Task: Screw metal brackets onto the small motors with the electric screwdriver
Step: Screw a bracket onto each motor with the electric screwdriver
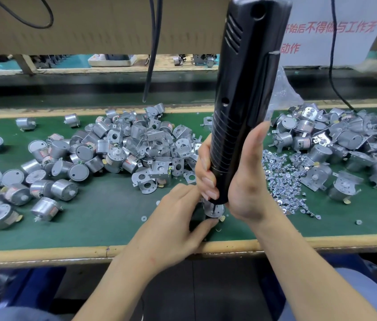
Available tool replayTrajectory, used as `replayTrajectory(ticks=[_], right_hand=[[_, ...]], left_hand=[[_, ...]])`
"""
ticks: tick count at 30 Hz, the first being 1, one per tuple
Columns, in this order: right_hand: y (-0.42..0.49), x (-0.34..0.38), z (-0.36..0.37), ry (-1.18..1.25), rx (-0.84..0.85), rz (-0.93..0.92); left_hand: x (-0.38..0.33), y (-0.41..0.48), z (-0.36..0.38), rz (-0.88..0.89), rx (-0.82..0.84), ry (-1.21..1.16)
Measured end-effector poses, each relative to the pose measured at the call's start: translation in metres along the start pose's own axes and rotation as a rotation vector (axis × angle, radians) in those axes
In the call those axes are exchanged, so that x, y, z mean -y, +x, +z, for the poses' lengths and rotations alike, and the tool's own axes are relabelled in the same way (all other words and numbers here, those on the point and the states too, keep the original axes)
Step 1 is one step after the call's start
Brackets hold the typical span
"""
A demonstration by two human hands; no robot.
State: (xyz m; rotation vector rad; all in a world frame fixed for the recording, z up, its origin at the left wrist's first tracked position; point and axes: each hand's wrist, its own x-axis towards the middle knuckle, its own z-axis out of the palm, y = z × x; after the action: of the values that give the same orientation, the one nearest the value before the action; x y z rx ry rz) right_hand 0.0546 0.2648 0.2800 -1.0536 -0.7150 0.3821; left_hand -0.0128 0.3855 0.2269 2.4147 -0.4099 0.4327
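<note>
My right hand [240, 181] grips the lower body of the black electric screwdriver [245, 84], which stands nearly upright with its bit pointing down. The bit meets a small silver motor [214, 210] near the front edge of the green mat. My left hand [178, 218] holds that motor from the left, thumb curled under it. Whether a bracket sits on this motor is hidden by my fingers. A heap of loose motors and bent metal brackets [136, 147] lies to the left, and a pile of small screws [284, 181] lies just right of my right hand.
Another heap of motors with brackets fitted [335, 140] fills the right side. The green mat [104, 216] ends at a wooden front edge [67, 251]. Black cables [151, 54] hang down at the back, and a clear plastic bag [284, 91] sits behind the screwdriver.
</note>
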Motion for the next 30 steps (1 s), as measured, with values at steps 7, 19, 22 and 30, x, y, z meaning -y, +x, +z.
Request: replayTrajectory(ticks=[7, 19, 22, 30], right_hand=[[-0.002, 0.000, 0.004, -0.015, -0.010, 0.003], [0.001, -0.001, 0.011, -0.164, -0.220, -0.053], [0.001, -0.002, 0.008, -0.163, -0.192, -0.061], [0.013, 0.022, -0.030, -0.112, -0.173, -0.103]], left_hand=[[-0.003, 0.001, 0.002, -0.015, -0.013, 0.027], [-0.007, -0.002, 0.005, -0.067, -0.036, 0.096], [-0.006, -0.003, 0.005, -0.083, -0.038, 0.117], [-0.003, -0.007, 0.008, -0.175, -0.050, 0.113]])
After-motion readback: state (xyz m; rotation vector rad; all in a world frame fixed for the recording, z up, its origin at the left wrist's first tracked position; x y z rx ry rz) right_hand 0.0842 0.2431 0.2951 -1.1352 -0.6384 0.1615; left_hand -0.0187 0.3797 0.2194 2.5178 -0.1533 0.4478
